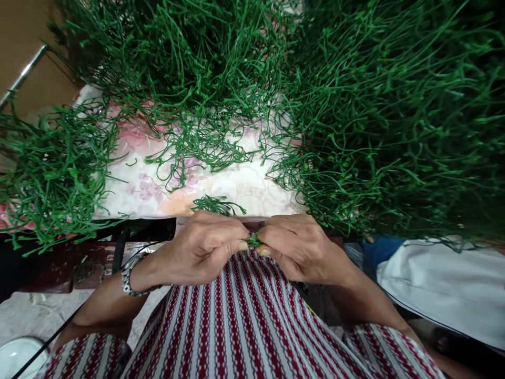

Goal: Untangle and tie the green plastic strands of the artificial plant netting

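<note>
My left hand (205, 247) and my right hand (300, 247) meet at the centre of my view, above my lap in its red-and-white striped cloth (244, 326). Both hands are curled almost closed. Their thumbs and forefingers pinch a small tuft of thin green stems (253, 241), which shows only in the gap where my fingertips meet. A silver beaded bracelet (128, 278) sits on my left wrist.

Just past my knuckles, at 12 o'clock, lies the desk under a pale floral cloth (236, 184), with a loose green sprig (219, 204) near its edge. Big heaps of green stems lie at 2 o'clock (394, 116), 12 o'clock (189, 58) and 9 o'clock (51, 173). A white fabric bundle (442, 284) lies at 4 o'clock.
</note>
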`<act>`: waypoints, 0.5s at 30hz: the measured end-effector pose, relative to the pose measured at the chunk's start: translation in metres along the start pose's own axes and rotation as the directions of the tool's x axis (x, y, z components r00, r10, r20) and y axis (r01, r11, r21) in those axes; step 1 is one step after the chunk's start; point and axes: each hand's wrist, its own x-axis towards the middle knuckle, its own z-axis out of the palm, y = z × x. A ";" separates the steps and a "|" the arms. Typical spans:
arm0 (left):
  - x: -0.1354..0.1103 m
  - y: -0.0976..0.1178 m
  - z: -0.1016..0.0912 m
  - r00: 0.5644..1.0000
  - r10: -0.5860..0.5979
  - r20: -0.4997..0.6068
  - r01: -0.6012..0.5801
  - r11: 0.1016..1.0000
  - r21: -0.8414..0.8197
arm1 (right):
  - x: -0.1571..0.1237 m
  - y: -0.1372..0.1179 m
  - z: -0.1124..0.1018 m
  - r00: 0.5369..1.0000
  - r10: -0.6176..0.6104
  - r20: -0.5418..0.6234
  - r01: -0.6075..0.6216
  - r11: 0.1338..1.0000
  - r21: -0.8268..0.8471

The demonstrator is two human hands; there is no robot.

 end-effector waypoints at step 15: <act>-0.006 0.008 -0.007 0.987 -0.067 -0.148 0.052 0.994 -0.100 | -0.015 -0.001 -0.013 0.997 0.072 -0.037 -0.066 0.987 0.145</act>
